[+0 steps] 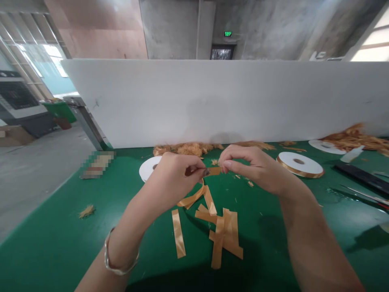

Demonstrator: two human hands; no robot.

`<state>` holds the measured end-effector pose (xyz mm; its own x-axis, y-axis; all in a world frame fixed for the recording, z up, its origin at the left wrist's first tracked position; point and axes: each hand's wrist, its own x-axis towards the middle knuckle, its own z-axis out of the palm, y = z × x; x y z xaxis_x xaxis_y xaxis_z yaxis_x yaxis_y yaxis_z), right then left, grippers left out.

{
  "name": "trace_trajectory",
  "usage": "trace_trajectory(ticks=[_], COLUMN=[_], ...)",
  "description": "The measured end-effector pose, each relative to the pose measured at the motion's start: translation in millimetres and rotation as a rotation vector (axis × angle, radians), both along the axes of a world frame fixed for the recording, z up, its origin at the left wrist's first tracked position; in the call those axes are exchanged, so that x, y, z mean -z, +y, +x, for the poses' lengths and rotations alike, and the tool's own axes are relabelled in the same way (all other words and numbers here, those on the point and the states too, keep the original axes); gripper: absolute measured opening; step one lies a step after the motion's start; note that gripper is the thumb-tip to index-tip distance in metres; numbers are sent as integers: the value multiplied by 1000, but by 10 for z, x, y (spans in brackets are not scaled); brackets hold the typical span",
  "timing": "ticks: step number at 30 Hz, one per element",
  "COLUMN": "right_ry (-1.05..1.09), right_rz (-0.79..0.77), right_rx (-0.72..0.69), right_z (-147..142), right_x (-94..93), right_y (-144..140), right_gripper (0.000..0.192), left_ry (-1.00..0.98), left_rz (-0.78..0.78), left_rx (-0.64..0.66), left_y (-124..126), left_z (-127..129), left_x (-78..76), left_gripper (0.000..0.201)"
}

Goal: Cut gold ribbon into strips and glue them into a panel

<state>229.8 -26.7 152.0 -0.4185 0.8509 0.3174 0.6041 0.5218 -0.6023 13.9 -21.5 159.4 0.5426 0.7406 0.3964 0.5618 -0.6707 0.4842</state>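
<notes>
A short gold ribbon (215, 171) is stretched between my two hands above the green table. My left hand (179, 174) is closed, pinching its left end between thumb and fingers. Its right end is in the fingertips of my right hand (251, 164), also closed. Below my left hand a curved length of gold ribbon (194, 197) hangs down; its upper end is hidden by the fingers. Cut ribbon pieces (218, 243) overlap in a loose pile nearer to me. One separate strip (178, 234) lies flat to their left.
A white ribbon spool (146, 170) is partly behind my left hand, and another ribbon spool (300, 163) lies at right. Brown fibre (188, 149) lines the white partition (212, 101). Scissors (364, 195), a black bar-shaped object (361, 178) and a small bottle (352, 153) are far right.
</notes>
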Motion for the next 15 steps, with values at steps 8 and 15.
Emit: trace_trajectory(ticks=[8,15], right_ry=[67,551], right_rz=[-33,174], right_rx=[-60,-62], right_z=[-82,139], right_x=[28,101], right_y=[13,218], right_gripper=[28,49], left_ry=[-25,-57], left_rz=[-31,-54], left_rx=[16,-15], left_y=[-27,-17], left_z=[10,-6], left_x=[-11,-50], left_gripper=[20,18])
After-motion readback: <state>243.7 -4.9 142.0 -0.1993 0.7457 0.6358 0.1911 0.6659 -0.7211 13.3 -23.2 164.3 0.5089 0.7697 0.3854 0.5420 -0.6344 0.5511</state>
